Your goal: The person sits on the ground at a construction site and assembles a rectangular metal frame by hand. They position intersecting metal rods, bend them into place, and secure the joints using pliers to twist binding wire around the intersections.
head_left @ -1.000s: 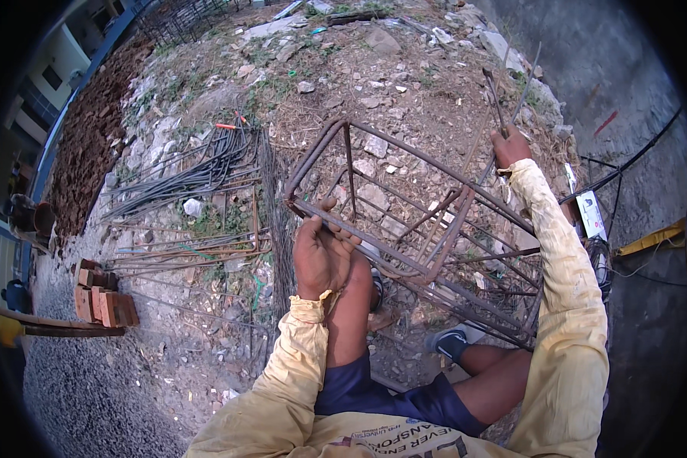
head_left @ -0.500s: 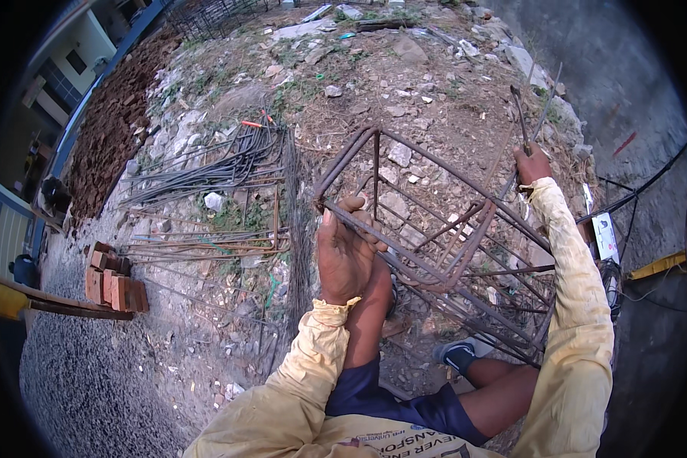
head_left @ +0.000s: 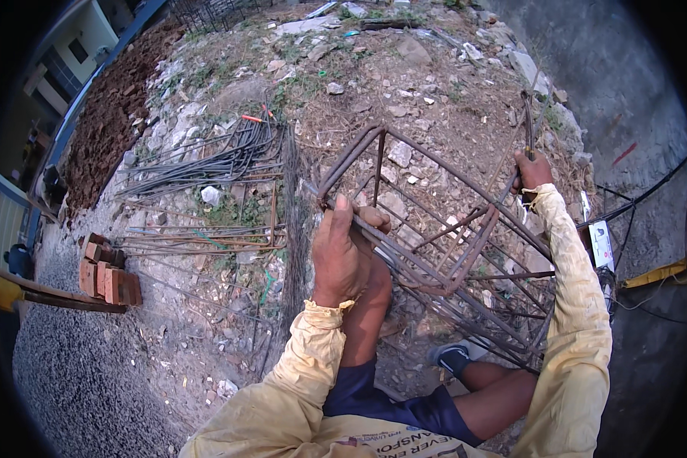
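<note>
A rusty rebar cage (head_left: 466, 187) of square rings and long bars slants across my raised knee. My left hand (head_left: 343, 252) is closed round a bar at the cage's near left ring, thumb on top near the corner. Off to the cage's right, my right hand (head_left: 533, 172) grips a slender dark metal hand tool (head_left: 527, 126) pointing away from me; its exact kind does not show. Whether that hand also touches a cage bar, I cannot tell.
Cut rebar pieces (head_left: 206, 172) lie on the rubble left of the cage, alongside a bundle of thin tie wire (head_left: 291, 221). Stacked red bricks (head_left: 111, 282) stand farther left. Black cables (head_left: 637, 198) and a white box (head_left: 601, 244) are at the right.
My left fingers have curled from half-open to closed round the cage bar. My right hand has shifted slightly down, and the tool has turned more upright.
</note>
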`<move>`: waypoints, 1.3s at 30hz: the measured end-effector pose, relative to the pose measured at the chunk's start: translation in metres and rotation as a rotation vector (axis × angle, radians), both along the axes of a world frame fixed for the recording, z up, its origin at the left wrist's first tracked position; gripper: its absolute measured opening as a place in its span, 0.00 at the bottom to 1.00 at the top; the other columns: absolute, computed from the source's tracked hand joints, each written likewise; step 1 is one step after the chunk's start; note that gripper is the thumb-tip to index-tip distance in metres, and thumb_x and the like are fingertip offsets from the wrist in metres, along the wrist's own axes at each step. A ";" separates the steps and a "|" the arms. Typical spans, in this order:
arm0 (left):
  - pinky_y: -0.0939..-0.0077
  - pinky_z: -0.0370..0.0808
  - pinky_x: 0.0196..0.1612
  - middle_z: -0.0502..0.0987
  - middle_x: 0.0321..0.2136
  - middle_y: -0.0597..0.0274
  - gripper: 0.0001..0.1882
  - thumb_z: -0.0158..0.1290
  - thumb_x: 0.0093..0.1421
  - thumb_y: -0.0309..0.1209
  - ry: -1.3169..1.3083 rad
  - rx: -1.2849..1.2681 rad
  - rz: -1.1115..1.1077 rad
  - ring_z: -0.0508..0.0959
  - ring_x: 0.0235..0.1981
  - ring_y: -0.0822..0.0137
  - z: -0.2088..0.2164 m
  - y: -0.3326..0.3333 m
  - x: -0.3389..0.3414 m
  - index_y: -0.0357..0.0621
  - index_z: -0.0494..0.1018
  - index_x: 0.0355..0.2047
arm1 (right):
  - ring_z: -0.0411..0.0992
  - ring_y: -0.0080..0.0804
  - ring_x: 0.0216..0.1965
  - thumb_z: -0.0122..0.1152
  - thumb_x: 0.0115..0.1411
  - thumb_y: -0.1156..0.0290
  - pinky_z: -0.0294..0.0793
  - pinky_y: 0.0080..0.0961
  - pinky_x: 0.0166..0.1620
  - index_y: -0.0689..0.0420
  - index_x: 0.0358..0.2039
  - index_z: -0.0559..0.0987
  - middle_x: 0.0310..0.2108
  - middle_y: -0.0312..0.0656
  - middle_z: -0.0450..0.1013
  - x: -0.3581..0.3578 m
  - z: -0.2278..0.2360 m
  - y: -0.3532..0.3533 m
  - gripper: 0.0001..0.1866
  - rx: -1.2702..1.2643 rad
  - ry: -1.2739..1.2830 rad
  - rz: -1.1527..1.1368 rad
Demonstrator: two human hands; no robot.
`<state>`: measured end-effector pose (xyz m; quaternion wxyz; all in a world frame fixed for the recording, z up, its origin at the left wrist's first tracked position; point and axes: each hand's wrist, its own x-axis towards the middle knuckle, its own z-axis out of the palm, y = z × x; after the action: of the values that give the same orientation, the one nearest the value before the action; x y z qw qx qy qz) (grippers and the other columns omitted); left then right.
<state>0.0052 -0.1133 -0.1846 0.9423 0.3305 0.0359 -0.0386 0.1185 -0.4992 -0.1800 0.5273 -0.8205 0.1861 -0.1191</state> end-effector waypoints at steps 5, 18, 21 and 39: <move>0.52 0.76 0.46 0.72 0.26 0.66 0.14 0.43 0.72 0.44 0.028 -0.228 -0.067 0.77 0.33 0.64 0.010 -0.002 -0.003 0.48 0.68 0.39 | 0.68 0.29 0.11 0.56 0.65 0.65 0.71 0.31 0.13 0.63 0.37 0.70 0.20 0.44 0.72 0.004 0.002 -0.001 0.13 0.055 -0.062 0.008; 0.60 0.73 0.48 0.70 0.27 0.67 0.18 0.42 0.72 0.48 -0.203 -0.788 -0.344 0.73 0.32 0.69 -0.016 -0.017 0.009 0.46 0.69 0.39 | 0.72 0.28 0.14 0.57 0.64 0.64 0.72 0.29 0.18 0.63 0.38 0.72 0.22 0.42 0.76 0.018 0.008 0.002 0.14 -0.094 -0.048 -0.008; 0.56 0.71 0.50 0.70 0.27 0.68 0.19 0.42 0.71 0.49 -0.247 -0.765 -0.349 0.74 0.32 0.68 -0.016 -0.018 0.011 0.47 0.68 0.36 | 0.74 0.28 0.16 0.57 0.63 0.64 0.75 0.30 0.21 0.64 0.36 0.74 0.23 0.44 0.78 0.019 0.020 0.017 0.14 -0.085 -0.094 -0.028; 0.76 0.66 0.31 0.61 0.19 0.70 0.17 0.48 0.70 0.42 -0.140 -0.785 -0.319 0.61 0.20 0.73 0.002 -0.022 0.008 0.48 0.62 0.26 | 0.80 0.40 0.28 0.57 0.60 0.57 0.79 0.36 0.36 0.70 0.46 0.74 0.29 0.51 0.78 0.029 0.004 0.017 0.26 -0.156 0.084 0.007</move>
<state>0.0131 -0.1353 -0.1825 0.9790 -0.0501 -0.0971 -0.1719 0.1476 -0.4822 -0.1763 0.4541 -0.8638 0.1953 -0.0970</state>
